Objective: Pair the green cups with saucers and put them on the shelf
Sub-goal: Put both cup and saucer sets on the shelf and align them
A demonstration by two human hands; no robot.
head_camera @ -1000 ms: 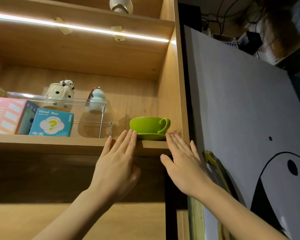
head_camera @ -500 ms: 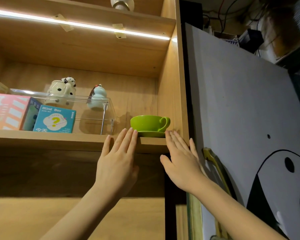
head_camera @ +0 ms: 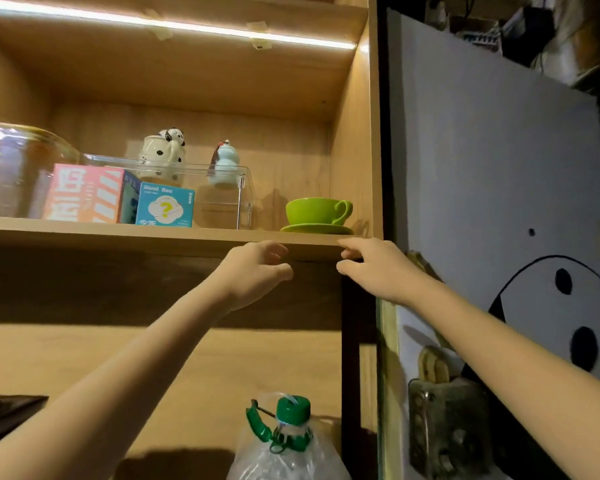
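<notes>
Head camera, looking up at a wooden cabinet lit by a light strip under its upper board.

A green cup (head_camera: 314, 211) stands upright on a matching green saucer (head_camera: 316, 229) at the right end of the shelf (head_camera: 118, 233), just beside the cabinet's right wall, with its handle turned right toward that wall. The saucer's near rim sits close to the shelf's front edge. Cup and saucer are paired and placed, so this set looks finished.

Both hands are raised just below the shelf's front edge, and neither touches the cup or saucer. The left hand (head_camera: 253, 275) has loosely curled fingers and an empty grip, under the saucer's left side. The right hand (head_camera: 371, 265) is also empty, its fingers half bent at the shelf's right corner. They flank the saucer (a pose that suggests steadying or guarding the set); whether the fingertips touch the wood cannot be told.

Left of the cup stands a clear acrylic stand (head_camera: 222, 199) holding a spotted white mug with a panda figure (head_camera: 163, 157) and a pale blue gourd-shaped figure (head_camera: 225, 164). In front of it, a blue blind box (head_camera: 165, 207) and a pink box (head_camera: 84, 194) stand side by side, with a glass jar (head_camera: 14, 168) at the far left.

Below, near the bottom edge, is a clear plastic bottle with a green cap (head_camera: 288, 441). To the right, a grey board with a panda drawing (head_camera: 499, 161) leans beside the cabinet.

No other green cups or saucers are in view.
</notes>
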